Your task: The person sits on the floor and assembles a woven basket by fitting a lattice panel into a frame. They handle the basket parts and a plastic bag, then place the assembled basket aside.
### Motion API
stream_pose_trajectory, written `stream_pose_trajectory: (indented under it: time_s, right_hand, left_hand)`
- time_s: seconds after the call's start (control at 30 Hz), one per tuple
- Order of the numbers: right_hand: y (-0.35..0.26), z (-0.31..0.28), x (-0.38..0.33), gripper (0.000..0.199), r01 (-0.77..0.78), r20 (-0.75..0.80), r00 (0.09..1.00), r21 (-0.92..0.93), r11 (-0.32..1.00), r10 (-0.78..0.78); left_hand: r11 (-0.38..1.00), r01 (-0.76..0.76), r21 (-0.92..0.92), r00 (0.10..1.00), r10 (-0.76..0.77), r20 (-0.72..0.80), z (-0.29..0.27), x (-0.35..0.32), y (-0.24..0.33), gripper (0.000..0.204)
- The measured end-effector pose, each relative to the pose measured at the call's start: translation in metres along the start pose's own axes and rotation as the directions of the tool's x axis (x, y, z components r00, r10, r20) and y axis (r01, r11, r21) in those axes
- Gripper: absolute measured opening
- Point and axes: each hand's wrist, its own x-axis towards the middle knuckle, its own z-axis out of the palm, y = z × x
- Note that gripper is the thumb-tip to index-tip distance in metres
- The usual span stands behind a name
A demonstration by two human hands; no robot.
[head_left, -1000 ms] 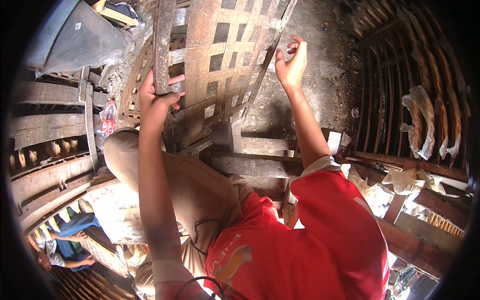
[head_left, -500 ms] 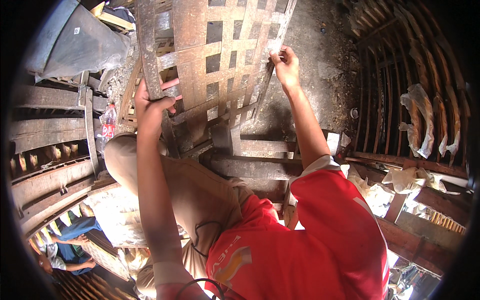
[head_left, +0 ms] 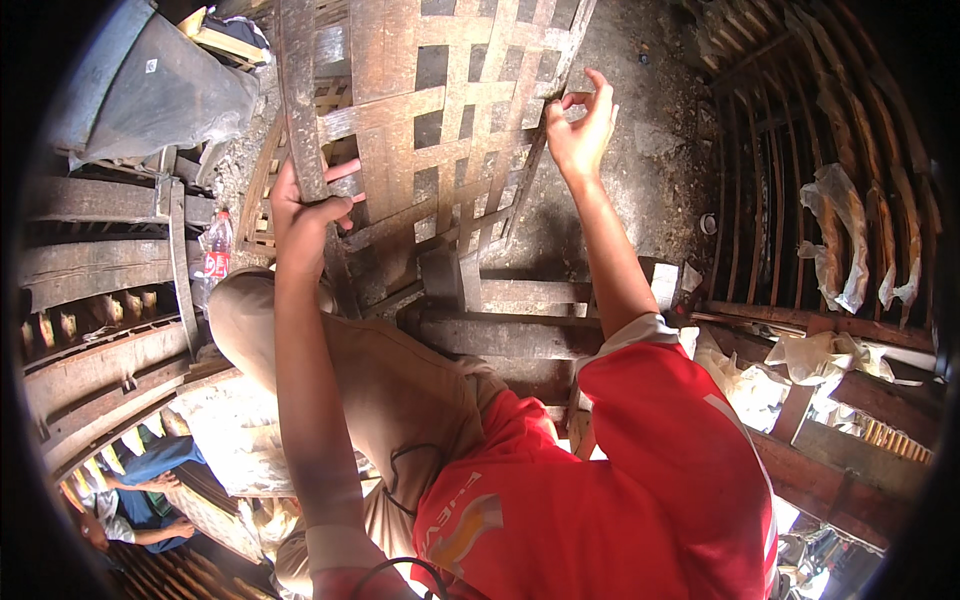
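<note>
A woven wooden lattice panel (head_left: 430, 125) with a dark frame stands tilted in front of me. My left hand (head_left: 305, 212) is wrapped round the panel's left frame bar (head_left: 301, 105), thumb in front and fingers showing through the gap behind. At the right frame edge is my right hand (head_left: 584, 135), thumb and forefinger brought together in a pinch and the other fingers raised. What the pinch holds, if anything, is too small to make out. My bent knee (head_left: 245, 310) is near the panel's lower left.
Left are a plastic bottle (head_left: 217, 245) with a red label, wooden slats (head_left: 95, 258) and a grey sheet (head_left: 170, 95). A slatted rack (head_left: 770, 200) with plastic-wrapped strips (head_left: 840, 235) stands right. Wooden beams (head_left: 510, 335) lie below the panel. Another person's hands (head_left: 170, 505) show lower left.
My right hand has shifted slightly up and right; its outer fingers have lifted and spread from the panel's edge. My left hand keeps its hold on the frame bar.
</note>
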Motion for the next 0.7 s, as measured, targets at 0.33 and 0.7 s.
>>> stream_pose_trajectory:
  time_s: [0.33, 0.7]
  right_hand:
    - [0.001, 0.005, 0.000, 0.075, 0.253, -0.140, 0.956, -0.051, 0.966, -0.258]
    - [0.011, 0.005, -0.002, 0.051, 0.084, -0.036, 0.996, -0.017, 0.996, -0.084]
  left_hand:
    - [0.999, 0.021, 0.034, 1.000, -0.021, 0.000, 0.001, 0.002, -0.003, 0.063]
    - [0.999, 0.039, 0.029, 0.999, -0.039, 0.003, -0.002, 0.003, -0.005, 0.071]
